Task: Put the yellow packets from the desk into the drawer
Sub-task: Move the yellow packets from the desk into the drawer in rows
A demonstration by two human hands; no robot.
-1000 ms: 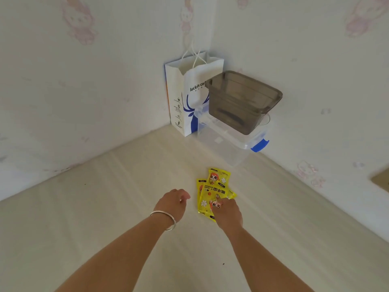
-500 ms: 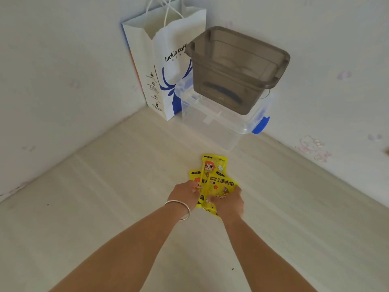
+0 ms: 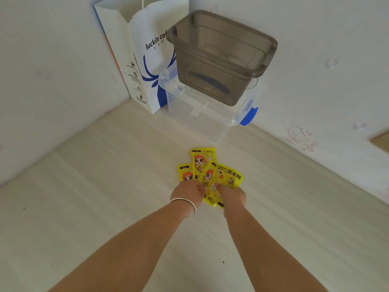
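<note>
Where packets [image 3: 207, 175] overlap on desk [image 3: 105, 186], both hands [image 3: 187, 191] atop.

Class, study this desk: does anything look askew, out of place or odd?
The grey bin sits tilted on the clear box, not level. The yellow packets lie fanned and overlapping under both hands, left hand and right hand. Nothing spilled or damaged.

Yellow packets [image 3: 210, 175]: near ends hidden under both hands; paper bag [image 3: 147, 60]: top cropped, lettering partly covered
</note>
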